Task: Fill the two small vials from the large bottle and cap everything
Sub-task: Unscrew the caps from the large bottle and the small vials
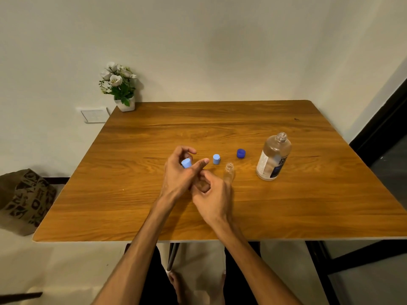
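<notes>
My left hand (180, 172) pinches a light blue cap (186, 163) between thumb and fingers, just above the table. Right beside it, my right hand (212, 195) curls around a small clear vial (201, 185), which the fingers mostly hide. A second clear vial (229, 172) stands uncapped by my right fingertips. Another light blue cap (216, 159) rests on the table behind it. Further right lies a dark blue cap (241, 153). The large clear bottle (273, 160) stands uncapped at the right, holding clear liquid.
The wooden table (220, 216) has a white pot of flowers (123, 89) at its back left corner. A patterned brown bag (24, 201) sits on the floor to the left. Dark table legs and a dark door frame lie to the right.
</notes>
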